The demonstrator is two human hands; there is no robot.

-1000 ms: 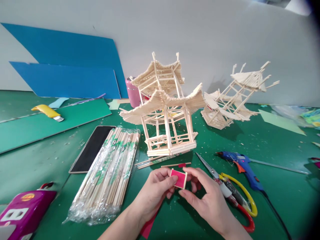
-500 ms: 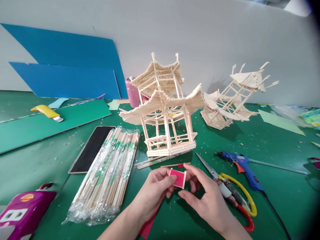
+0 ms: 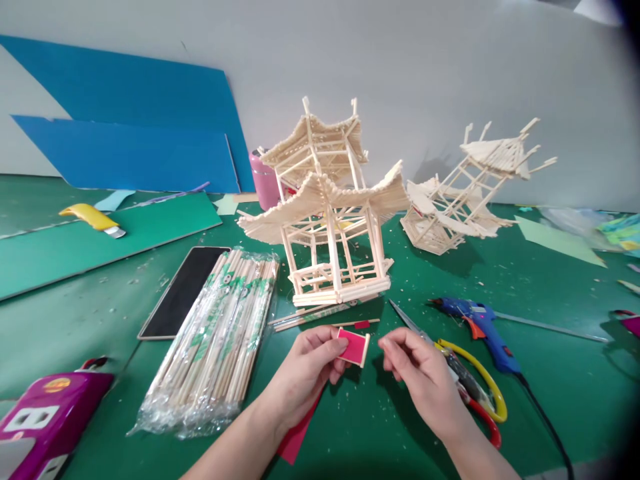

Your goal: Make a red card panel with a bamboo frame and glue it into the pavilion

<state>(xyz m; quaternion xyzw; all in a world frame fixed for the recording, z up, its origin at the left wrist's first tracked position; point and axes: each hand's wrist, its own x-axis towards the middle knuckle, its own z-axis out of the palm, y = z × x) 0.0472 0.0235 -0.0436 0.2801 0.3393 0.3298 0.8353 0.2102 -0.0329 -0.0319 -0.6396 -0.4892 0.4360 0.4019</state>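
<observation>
Green matting covers the bench (image 3: 525, 280), with a pale wall behind and blue boards (image 3: 125, 133) leaning against it at the left.

Near the front edge the left hand (image 3: 305, 370) pinches a small red panel (image 3: 353, 347), framed with pale sticks at its edges, between thumb and fingertips. It is held just above the bench, tilted, its red face toward the camera. The right hand (image 3: 425, 377) is just beside the panel on the right but apart from it, with a narrow gap between. Its fingers are curled loosely with thumb and forefinger close together; whether they hold anything small cannot be told.

Behind the hands stands a pagoda (image 3: 327, 213) built of sticks, two roofs high and upright. A few loose sticks (image 3: 320, 317) lie at its foot. A second model (image 3: 465, 190) stands further back to the right, leaning over. A pink cup (image 3: 264, 180) shows behind the pagoda's left side.

Left of the hands lies a bag of chopsticks (image 3: 220, 340), and beside it a dark phone (image 3: 185, 290) lying flat. A yellow knife (image 3: 93, 219) rests on a green sheet far left, and a purple box (image 3: 43, 427) sits at the near left corner.

Right of the hands, scissors (image 3: 460, 373) with yellow and red handles lie partly under the right hand. A blue glue gun (image 3: 480, 323) lies beyond them, its cord running toward the front edge. A red strip (image 3: 295, 437) shows beneath the left wrist.
</observation>
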